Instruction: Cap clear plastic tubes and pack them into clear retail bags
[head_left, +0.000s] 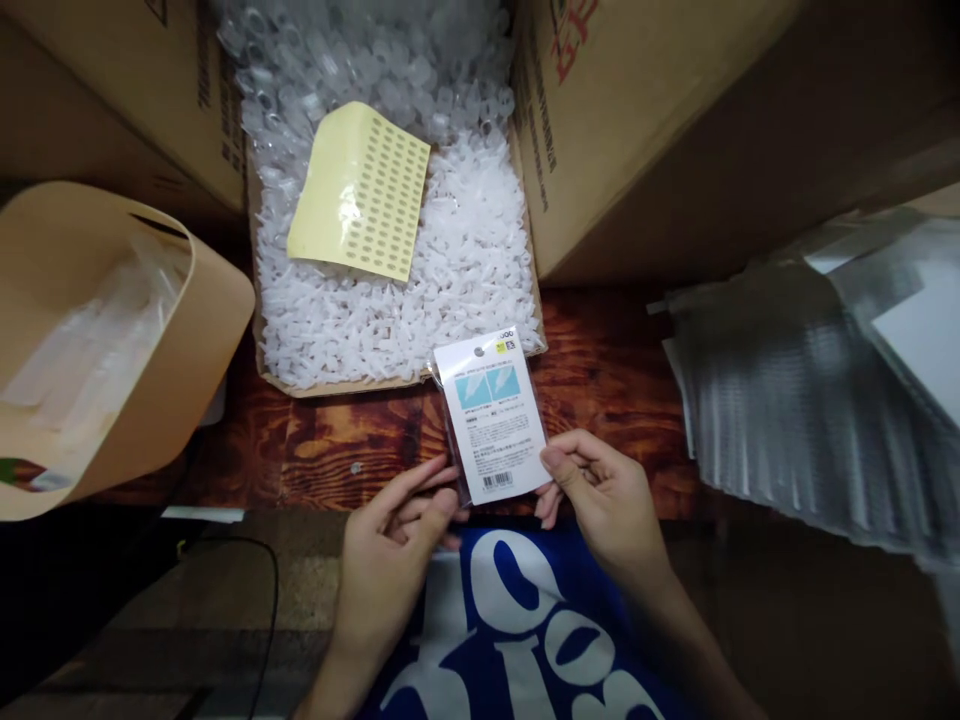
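Observation:
A white printed card in a clear plastic package (499,425) is held tilted above the table's front edge. It shows two blue pictures, small text, a barcode and a hang hole. My right hand (604,490) pinches its lower right edge between thumb and fingers. Beside the lower left edge is my left hand (397,535), its bent fingers and thumb apart; whether the fingertips touch the plastic I cannot tell. Just beyond, a yellow sticker sheet (360,190) with rows of small oval labels lies on many white pointed plastic pieces (480,230) in a shallow cardboard tray (345,388).
Clear plastic caps or rings (375,60) fill the tray's far part. Large cardboard boxes (637,130) flank it. A tan bin (217,320) with clear plastic bags stands left. Stacked clear plastic sleeves (810,400) lie right on the brown wooden table (600,350). A black cable (274,580) hangs below.

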